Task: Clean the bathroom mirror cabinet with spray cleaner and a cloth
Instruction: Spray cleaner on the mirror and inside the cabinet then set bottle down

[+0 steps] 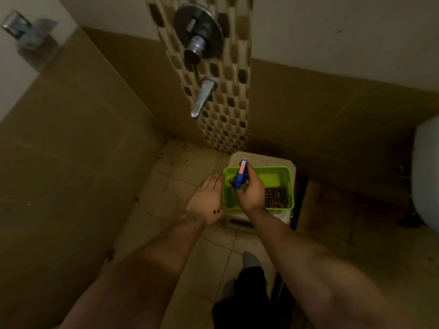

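Where tiled walls (95,138) meet, a stool (261,160) bears basket (291,186) and cloth (276,197).

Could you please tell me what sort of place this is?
Most likely a bathroom's shower corner: tiled walls and floor, a chrome mixer valve with a spout on the wall, and what looks like a toilet at the right edge.
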